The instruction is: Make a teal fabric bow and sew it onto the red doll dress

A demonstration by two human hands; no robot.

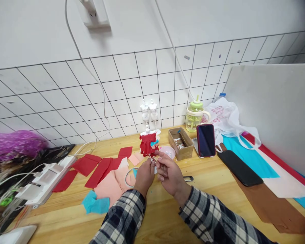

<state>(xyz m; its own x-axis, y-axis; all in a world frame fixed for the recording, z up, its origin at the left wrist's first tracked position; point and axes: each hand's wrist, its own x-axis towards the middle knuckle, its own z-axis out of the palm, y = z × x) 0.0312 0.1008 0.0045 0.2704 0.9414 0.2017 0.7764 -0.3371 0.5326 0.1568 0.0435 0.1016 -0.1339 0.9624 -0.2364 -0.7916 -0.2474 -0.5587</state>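
Observation:
A miniature white dress form (147, 129) wears a pleated red paper dress (147, 145) with a small blue bow (154, 143) on its right side. My left hand (145, 173) is closed just below the dress, around the form's thin stem, which my fingers mostly hide. At the hem, my right hand (169, 173) has its index finger reaching to the red paper while the other fingers curl inward. Whatever those fingers pinch is too small to make out. Behind stand two bare white miniature dress forms (153, 112).
Red (100, 171), peach (110, 186) and blue paper pieces (95, 202) lie left, beside a tape ring (127, 178) and power strip (44, 183). A pink dish (168, 151), cardboard box (180, 144), propped phone (205, 140), green-lidded jug (194, 117) and black phone (239, 167) are right.

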